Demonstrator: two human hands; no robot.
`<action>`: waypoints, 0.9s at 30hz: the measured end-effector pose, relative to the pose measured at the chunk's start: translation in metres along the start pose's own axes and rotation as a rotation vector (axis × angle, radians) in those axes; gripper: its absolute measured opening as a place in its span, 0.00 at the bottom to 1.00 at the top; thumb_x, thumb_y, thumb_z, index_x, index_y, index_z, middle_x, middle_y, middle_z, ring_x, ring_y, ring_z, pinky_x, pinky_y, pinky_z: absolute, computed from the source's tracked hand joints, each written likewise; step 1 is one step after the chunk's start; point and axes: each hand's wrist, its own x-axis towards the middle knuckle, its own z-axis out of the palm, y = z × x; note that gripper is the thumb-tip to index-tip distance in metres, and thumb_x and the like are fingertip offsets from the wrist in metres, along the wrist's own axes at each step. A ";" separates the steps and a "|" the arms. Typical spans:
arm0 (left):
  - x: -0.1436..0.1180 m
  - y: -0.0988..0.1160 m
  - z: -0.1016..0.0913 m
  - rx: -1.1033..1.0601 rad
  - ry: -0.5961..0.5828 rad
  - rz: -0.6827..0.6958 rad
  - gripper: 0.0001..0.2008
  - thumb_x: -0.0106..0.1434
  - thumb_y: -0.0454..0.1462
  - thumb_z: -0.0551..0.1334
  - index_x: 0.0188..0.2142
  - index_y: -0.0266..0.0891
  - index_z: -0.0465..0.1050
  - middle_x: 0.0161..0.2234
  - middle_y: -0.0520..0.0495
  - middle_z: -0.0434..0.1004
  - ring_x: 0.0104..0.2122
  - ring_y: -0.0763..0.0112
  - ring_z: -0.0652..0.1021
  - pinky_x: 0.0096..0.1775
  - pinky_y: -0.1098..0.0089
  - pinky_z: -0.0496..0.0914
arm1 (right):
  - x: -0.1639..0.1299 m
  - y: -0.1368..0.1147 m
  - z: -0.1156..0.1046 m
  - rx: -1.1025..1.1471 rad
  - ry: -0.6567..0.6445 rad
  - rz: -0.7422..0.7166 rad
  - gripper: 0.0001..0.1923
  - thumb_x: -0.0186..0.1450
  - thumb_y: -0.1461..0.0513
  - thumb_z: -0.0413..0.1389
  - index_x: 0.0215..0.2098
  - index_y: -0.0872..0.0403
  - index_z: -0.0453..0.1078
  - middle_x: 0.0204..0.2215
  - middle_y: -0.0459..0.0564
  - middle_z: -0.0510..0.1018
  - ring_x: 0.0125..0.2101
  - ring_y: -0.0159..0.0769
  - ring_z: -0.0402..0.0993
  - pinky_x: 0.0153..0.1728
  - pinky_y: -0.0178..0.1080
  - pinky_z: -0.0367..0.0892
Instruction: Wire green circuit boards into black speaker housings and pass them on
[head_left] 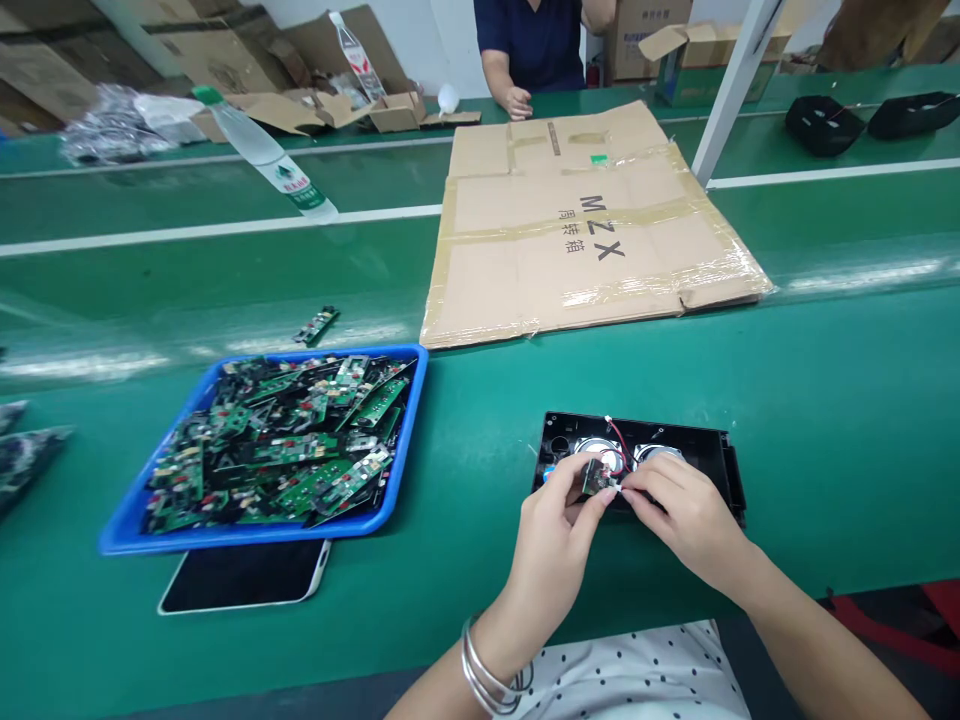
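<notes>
Your blue plastic tray (120, 520), shallow and rectangular, sits left of your work and is heaped with loose green and black circuit boards (285, 445). A phone (244, 577) lies flat, screen dark, partly tucked under the tray's near edge. One stray board (316, 325) rests alone on the green belt (480, 400) beyond the tray.

The black housing (712, 455) lies open before you, holding two round metallic speaker cones (600, 452) side by side, with red wire (620, 440) running over them.

Your left hand (559, 535) is closed in a pinch on a small circuit board (596, 477), held just above the housing. Your right hand (686, 515) pinches at the white connector (616, 490) touching that board's edge.

The flattened cardboard (585, 225), taped along its seams, reads "MZX" with smaller characters beside it. A clear plastic bottle (262, 155) with a green cap and a green-and-white label stands tilted to the left; its text is too small to read.

Across the belt, another person's hand (517, 102) rests on the far edge.
</notes>
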 end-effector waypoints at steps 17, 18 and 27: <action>-0.003 -0.009 0.008 0.051 0.118 0.114 0.12 0.60 0.34 0.61 0.45 0.41 0.71 0.40 0.48 0.77 0.38 0.69 0.78 0.37 0.74 0.75 | 0.004 -0.004 0.001 -0.248 -0.086 -0.020 0.14 0.67 0.67 0.44 0.25 0.58 0.64 0.24 0.49 0.66 0.27 0.33 0.60 0.28 0.36 0.54; -0.002 -0.009 0.008 0.060 0.114 0.119 0.12 0.60 0.34 0.60 0.45 0.41 0.71 0.41 0.48 0.77 0.38 0.69 0.78 0.37 0.75 0.75 | 0.006 -0.005 0.000 -0.281 -0.097 -0.035 0.15 0.67 0.68 0.44 0.24 0.58 0.64 0.24 0.49 0.65 0.27 0.33 0.60 0.28 0.37 0.54; 0.001 -0.005 0.005 -0.018 0.061 0.051 0.12 0.61 0.33 0.59 0.45 0.41 0.71 0.41 0.49 0.78 0.37 0.69 0.79 0.39 0.73 0.75 | 0.010 -0.002 -0.004 -0.342 -0.181 -0.144 0.14 0.70 0.66 0.43 0.30 0.57 0.66 0.28 0.50 0.68 0.29 0.35 0.62 0.32 0.38 0.57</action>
